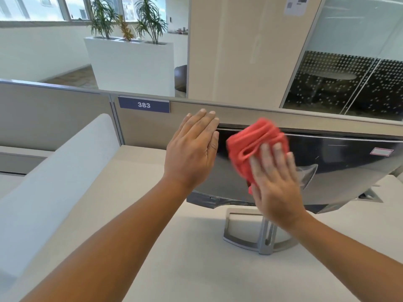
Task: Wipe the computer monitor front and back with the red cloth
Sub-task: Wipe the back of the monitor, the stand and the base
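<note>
Now, right hand [277, 184] flat on red cloth [250, 144] — against monitor [340, 164], left hand [192, 153] straight-fingered alongside.

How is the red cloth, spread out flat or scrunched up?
Scrunched up. The red cloth shows thick folds bunched above the right hand, which presses it flat-palmed against the monitor.

The one thing I can read is the white number "383" on a dark blue plate [143, 104] fixed near the top edge of the partition [65, 118] behind my tabletop [174, 247]. A sheet of paper [296, 5] stuck high on the beige column [239, 51] carries print too small to read. A pale, pink-edged sticker [381, 152] on the monitor [338, 162] is also too blurred to read.
</note>
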Action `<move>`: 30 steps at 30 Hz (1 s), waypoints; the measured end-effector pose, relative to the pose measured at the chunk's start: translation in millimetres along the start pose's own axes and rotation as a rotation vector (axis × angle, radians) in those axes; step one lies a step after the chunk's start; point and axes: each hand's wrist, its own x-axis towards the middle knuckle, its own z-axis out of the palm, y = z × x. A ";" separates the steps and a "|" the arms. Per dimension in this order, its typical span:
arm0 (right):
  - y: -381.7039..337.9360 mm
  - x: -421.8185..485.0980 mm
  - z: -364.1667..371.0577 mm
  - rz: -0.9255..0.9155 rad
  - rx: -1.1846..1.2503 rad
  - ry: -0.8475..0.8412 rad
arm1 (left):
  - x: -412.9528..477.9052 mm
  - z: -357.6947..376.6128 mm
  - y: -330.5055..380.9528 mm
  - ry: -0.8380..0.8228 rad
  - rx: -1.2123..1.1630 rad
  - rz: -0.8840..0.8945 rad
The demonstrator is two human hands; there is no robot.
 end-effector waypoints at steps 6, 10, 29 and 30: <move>-29.5 29.3 8.6 0.149 0.069 0.091 | 1.9 3.5 2.8 0.011 -0.039 -0.079; -47.7 8.9 36.8 -0.343 -0.040 -0.127 | 3.3 1.7 1.1 -0.035 -0.075 -0.112; -63.3 40.4 38.2 -0.529 -0.117 -0.193 | 3.3 1.2 7.9 -0.027 -0.106 -0.207; -70.0 38.9 42.9 -0.610 -0.142 -0.225 | 2.8 1.8 8.0 -0.027 -0.111 -0.207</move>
